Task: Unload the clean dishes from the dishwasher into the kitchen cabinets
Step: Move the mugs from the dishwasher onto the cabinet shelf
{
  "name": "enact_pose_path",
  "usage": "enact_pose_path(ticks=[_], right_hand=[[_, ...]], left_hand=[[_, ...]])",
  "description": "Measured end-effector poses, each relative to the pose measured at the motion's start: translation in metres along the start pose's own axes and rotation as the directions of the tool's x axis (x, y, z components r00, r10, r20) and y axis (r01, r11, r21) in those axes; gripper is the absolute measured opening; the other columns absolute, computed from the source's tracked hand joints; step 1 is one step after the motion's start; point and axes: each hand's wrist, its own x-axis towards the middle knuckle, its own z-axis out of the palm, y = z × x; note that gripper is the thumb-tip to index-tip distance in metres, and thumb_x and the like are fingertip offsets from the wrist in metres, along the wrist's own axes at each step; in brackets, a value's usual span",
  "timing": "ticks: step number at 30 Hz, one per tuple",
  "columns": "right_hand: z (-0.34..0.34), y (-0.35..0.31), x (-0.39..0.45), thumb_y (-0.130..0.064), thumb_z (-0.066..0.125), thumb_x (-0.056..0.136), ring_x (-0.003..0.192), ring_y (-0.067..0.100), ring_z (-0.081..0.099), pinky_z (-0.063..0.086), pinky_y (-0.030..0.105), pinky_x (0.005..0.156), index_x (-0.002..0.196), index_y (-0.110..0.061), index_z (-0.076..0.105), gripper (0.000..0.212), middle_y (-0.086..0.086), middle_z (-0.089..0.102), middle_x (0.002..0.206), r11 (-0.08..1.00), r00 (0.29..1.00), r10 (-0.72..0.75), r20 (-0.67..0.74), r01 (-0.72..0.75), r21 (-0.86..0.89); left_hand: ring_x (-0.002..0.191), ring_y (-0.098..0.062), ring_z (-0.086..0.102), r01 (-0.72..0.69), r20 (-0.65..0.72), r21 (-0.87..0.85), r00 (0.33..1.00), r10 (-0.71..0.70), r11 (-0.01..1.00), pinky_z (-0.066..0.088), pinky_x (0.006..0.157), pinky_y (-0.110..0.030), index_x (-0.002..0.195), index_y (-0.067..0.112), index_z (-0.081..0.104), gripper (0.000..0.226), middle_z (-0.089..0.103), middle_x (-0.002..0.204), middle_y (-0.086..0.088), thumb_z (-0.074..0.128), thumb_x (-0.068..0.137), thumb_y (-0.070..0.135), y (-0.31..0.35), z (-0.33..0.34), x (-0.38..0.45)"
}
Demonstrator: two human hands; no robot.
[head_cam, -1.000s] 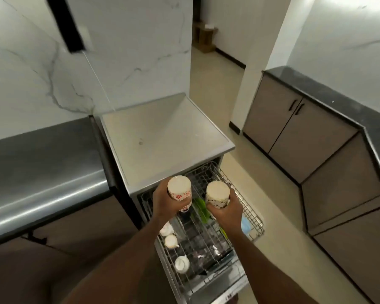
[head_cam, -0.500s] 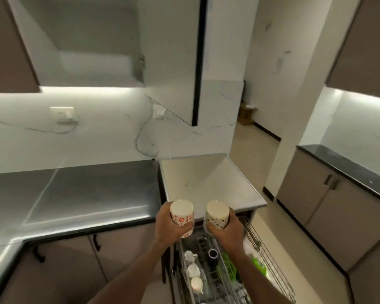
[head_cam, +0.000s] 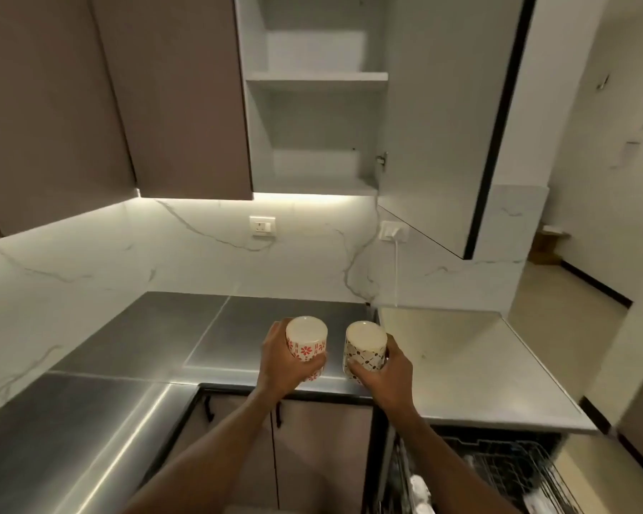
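The left hand (head_cam: 280, 359) had its fingers and thumb curled round a white cup (head_cam: 306, 344) printed with red flowers and short red bars. The cup was upside down, its plain cream base facing up toward the camera and its long axis close to upright, tipped slightly back. It was held in the air above the front edge of the steel counter (head_cam: 156, 350).

Just beside it, apart by a narrow gap, the right hand (head_cam: 385, 376) gripped a second cup (head_cam: 364, 350), white with a dark lattice of dots and small diamonds. It too was inverted, base up, its axis leaning a little to the left. The rims of both were hidden by the fingers.

Above, the wall cabinet (head_cam: 316, 79) stood with its door (head_cam: 438, 116) swung wide. At lower right the dishwasher rack (head_cam: 505, 473) was pulled out, with what looked like white crockery in it, too blurred to name.
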Motion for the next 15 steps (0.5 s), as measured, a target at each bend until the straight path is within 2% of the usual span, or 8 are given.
enact_pose_path(ticks=[3,5,7,11,15], right_hand=[[0.024,-0.025,0.03,-0.025,0.097,0.067,0.094,-0.008,0.065,0.05,0.006,0.073,0.118,-0.038,0.058,0.065,-0.026,0.067,0.099,0.999,1.0,-0.025,-0.005,0.025,0.043],[0.04,-0.043,0.054,-0.029,0.097,0.068,0.095,-0.004,0.066,0.053,0.011,0.074,0.118,-0.034,0.059,0.063,-0.022,0.067,0.098,0.998,0.998,-0.055,-0.009,0.055,0.031],[0.053,-0.058,0.078,-0.033,0.096,0.069,0.093,-0.006,0.065,0.057,0.023,0.077,0.118,-0.033,0.059,0.062,-0.019,0.068,0.099,0.997,0.997,-0.072,-0.004,0.072,0.033],[0.081,-0.09,0.138,-0.042,0.093,0.068,0.097,0.007,0.069,0.061,0.036,0.085,0.123,-0.028,0.063,0.065,-0.01,0.072,0.108,0.991,0.99,-0.121,-0.066,0.124,0.046],[0.097,-0.123,0.199,-0.051,0.086,0.064,0.1,0.004,0.068,0.063,0.033,0.085,0.124,-0.031,0.062,0.068,-0.015,0.071,0.108,0.986,0.985,-0.151,-0.087,0.156,0.063]], left_hand=[[0.098,-0.002,0.06,0.008,-0.056,0.006,0.998,-0.008,1.0,0.048,0.076,-0.014,0.119,0.03,0.061,0.075,0.061,0.106,0.012,0.089,0.054,0.056,-0.009,-0.026,0.033],[0.097,-0.006,0.06,-0.006,-0.093,0.015,0.996,0.007,1.0,0.051,0.077,-0.022,0.12,0.028,0.062,0.077,0.063,0.106,0.01,0.088,0.054,0.058,-0.014,-0.042,0.058],[0.096,-0.009,0.061,-0.021,-0.12,0.013,0.993,0.022,1.0,0.052,0.077,-0.023,0.119,0.026,0.062,0.077,0.063,0.105,0.009,0.087,0.053,0.058,-0.016,-0.054,0.085],[0.096,-0.009,0.06,-0.08,-0.144,-0.001,0.986,0.079,0.997,0.041,0.075,-0.004,0.122,0.021,0.061,0.079,0.062,0.106,0.008,0.091,0.057,0.054,-0.018,-0.08,0.153],[0.095,-0.011,0.061,-0.108,-0.182,-0.022,0.978,0.102,0.994,0.04,0.069,0.002,0.121,0.016,0.06,0.078,0.062,0.105,0.007,0.097,0.059,0.046,-0.021,-0.096,0.222]])
